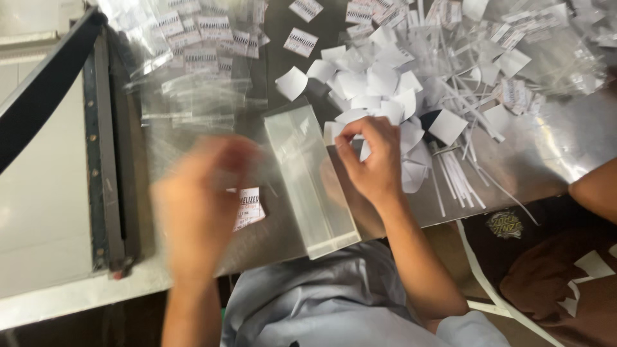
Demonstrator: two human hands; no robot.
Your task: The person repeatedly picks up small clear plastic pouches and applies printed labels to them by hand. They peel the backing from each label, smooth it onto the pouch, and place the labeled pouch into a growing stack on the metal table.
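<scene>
Right hand curls knuckles-up over the slips, fingertips pinching one white slip. Left hand is blurred, grip unclear, hovering above a printed label beside the bag stack.

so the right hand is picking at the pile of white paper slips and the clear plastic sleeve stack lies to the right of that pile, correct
Not quite. In the head view the right hand does pick at the pile of white paper slips, but the clear plastic sleeve stack lies to the left of that pile, between the two hands.
</scene>
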